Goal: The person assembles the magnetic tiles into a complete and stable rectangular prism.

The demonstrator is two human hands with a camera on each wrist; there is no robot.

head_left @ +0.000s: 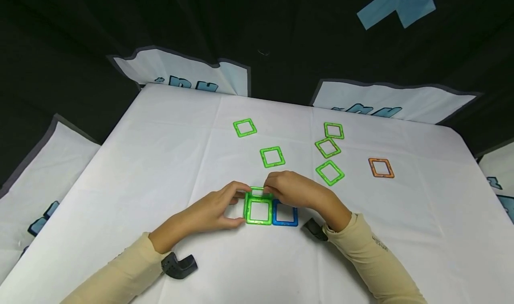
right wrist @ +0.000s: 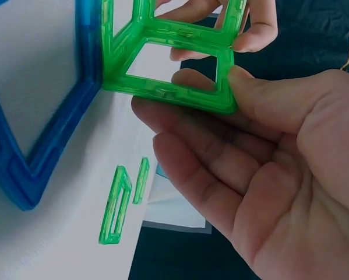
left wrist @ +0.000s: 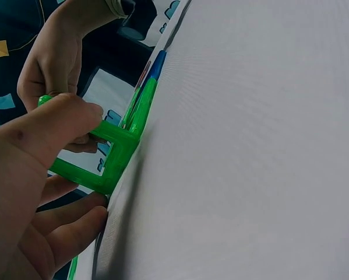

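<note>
A green square magnetic tile (head_left: 259, 222) lies flat on the white table, side by side with a blue square tile (head_left: 285, 223). Along its left edge stands a second green tile (left wrist: 119, 157), and a third green tile (right wrist: 162, 92) stands along its far edge. My left hand (head_left: 210, 210) holds the left upright tile between thumb and fingers. With thumb and fingertips, my right hand (head_left: 295, 190) pinches the far upright tile at its right side, covering part of it and a corner of the blue tile in the head view.
Farther back lie two loose green tiles (head_left: 275, 164) and, to the right, several more green tiles (head_left: 334, 137). An orange tile (head_left: 383, 176) lies at far right. Black wrist devices (head_left: 178, 267) sit under both sleeves. Dark cloth (head_left: 281, 40) hangs behind the table.
</note>
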